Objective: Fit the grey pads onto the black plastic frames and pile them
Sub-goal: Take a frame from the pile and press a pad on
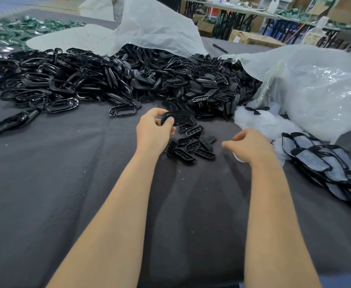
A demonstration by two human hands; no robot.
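Note:
My left hand [154, 129] grips one black plastic frame [178, 118] by its near end, held just above the dark cloth. A little to the right, my right hand [248, 145] hovers with loosely curled fingers and holds nothing that I can see. Between the hands lies a small cluster of black slotted pieces [191, 147]. At the right edge sits a slanted pile of frames fitted with grey pads [326, 163]. A big heap of loose black frames [70, 80] stretches across the back left.
A heap of small black slotted parts [207, 84] spills from a white plastic bag [153, 28]. A clear bag [316, 88] bulges at the right. The dark cloth [66, 173] covers the table. A pen [220, 48] lies far back.

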